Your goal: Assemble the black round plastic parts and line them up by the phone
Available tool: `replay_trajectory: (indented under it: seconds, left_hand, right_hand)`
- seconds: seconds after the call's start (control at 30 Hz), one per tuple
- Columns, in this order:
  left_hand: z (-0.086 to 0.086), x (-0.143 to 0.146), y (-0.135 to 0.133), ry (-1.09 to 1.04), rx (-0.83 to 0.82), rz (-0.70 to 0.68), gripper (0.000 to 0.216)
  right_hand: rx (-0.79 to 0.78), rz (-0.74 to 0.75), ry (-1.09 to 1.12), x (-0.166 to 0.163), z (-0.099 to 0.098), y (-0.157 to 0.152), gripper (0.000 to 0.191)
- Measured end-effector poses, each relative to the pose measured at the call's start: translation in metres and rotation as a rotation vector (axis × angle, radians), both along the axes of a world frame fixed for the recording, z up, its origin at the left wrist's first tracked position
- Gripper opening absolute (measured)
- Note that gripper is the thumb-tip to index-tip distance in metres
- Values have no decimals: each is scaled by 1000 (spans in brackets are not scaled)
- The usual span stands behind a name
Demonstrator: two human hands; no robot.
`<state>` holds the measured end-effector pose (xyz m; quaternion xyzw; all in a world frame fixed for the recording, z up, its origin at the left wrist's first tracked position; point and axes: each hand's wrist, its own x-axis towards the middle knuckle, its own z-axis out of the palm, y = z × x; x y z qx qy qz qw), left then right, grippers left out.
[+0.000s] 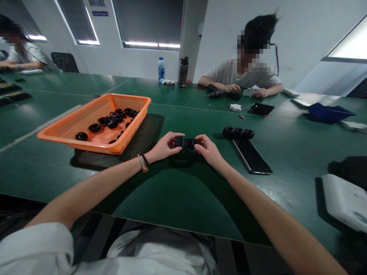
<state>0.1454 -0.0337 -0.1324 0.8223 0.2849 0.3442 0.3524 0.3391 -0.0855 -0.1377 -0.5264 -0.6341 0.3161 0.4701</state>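
Two bare hands meet over a green table (172, 198), to the right of an orange basket (129, 131), which serves as landmark. The left hand (168, 145), nearer the basket, has its thumb and fingers parted only by the width of a black cap (178, 142), which they grip from the sides. The right hand (205, 148), farther from the basket, pinches the outer end of a ribbed black piece (189, 143) between thumb and fingertips. Cap and ribbed piece face each other end to end, a narrow gap between them; both lie just to the right of the basket. Inside the basket are loose black parts (111, 123), scattered over its floor. Farther right of the basket, beyond the right hand, stands a row of black pieces (239, 133) at the far end of a phone (252, 157); whether the two touch cannot be told. Beyond the basket, to its right, are a water bottle (161, 70) and a dark flask (183, 72).

The step in hand appears to be lining up the two held parts. Closing their gap would call for level axes, steady wrists and fingertips clear of the facing ends.
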Motion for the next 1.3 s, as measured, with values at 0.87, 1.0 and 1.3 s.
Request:
replay_trajectory:
  seconds: [0.87, 1.0, 1.3]
  left_hand:
    - [-2, 5, -4, -63, -195, -102, 45]
    - [-4, 4, -3, -31, -167, -100, 45]
    - [-1, 2, -1, 37, -184, -115, 43]
  right_hand:
    - [16, 30, -74, -13, 2, -7, 23]
    - [-25, 26, -75, -12, -1, -5, 23]
    - [-71, 49, -59, -11, -1, -6, 18]
